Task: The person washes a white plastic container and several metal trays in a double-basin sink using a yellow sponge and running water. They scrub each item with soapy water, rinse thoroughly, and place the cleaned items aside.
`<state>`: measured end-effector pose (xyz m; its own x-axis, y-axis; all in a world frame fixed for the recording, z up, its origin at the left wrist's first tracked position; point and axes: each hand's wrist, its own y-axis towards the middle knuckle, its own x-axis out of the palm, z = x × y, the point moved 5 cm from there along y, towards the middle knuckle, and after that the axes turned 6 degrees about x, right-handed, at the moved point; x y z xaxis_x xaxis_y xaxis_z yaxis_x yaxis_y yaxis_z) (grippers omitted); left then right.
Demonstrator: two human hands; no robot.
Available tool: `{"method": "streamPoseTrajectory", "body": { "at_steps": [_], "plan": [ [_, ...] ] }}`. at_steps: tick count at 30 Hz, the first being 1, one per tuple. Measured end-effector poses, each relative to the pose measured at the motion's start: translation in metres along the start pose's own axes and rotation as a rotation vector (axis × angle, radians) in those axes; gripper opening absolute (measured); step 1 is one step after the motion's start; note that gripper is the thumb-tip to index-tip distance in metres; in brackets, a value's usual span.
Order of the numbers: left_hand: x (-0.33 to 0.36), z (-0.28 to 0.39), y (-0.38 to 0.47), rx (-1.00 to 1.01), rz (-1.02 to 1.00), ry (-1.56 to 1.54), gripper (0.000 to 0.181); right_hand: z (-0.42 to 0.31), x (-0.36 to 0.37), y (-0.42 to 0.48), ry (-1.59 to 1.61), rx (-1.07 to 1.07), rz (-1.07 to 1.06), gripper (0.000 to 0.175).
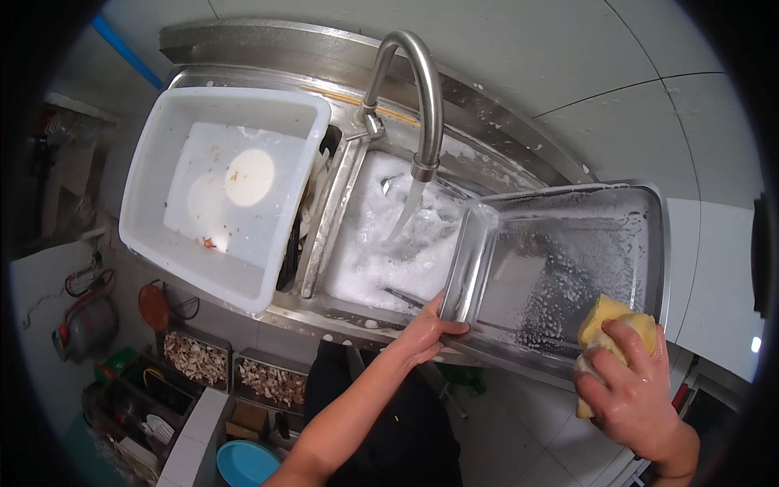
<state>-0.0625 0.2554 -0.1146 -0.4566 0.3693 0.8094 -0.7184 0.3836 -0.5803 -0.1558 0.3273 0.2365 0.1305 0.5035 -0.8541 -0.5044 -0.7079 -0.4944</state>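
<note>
A rectangular stainless steel pan (563,255) with suds and water drops inside rests at the right of the sink. My left hand (429,332) grips its near left corner, thumb over the rim. In my right hand (633,383) is a yellow sponge (602,316), pressed against the pan's near right corner. Water runs from the curved metal faucet (431,103) into the sink basin (331,262), which is full of white foam (389,274). A dark, thin utensil (405,297) sticks out of the foam near the front edge.
A white plastic tub (140,201) with food scraps sits over the left basin, utensils partly hidden beside it. Below left are metal trays of sliced food (193,359), a blue basin (246,465) and a gas cylinder (91,325). A tiled wall (608,73) rises behind the sink.
</note>
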Motion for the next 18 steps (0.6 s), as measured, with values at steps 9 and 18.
{"method": "streamPoseTrajectory", "body": {
  "at_steps": [9,18],
  "plan": [
    [-0.043,0.114,-0.036,0.387,0.153,0.397,0.069,0.003,0.119,0.009,0.329,0.149,0.184,0.039],
    [-0.043,0.160,-0.117,0.525,0.365,0.462,0.099,0.033,0.253,0.011,1.313,0.805,0.710,0.043]
  ]
}}
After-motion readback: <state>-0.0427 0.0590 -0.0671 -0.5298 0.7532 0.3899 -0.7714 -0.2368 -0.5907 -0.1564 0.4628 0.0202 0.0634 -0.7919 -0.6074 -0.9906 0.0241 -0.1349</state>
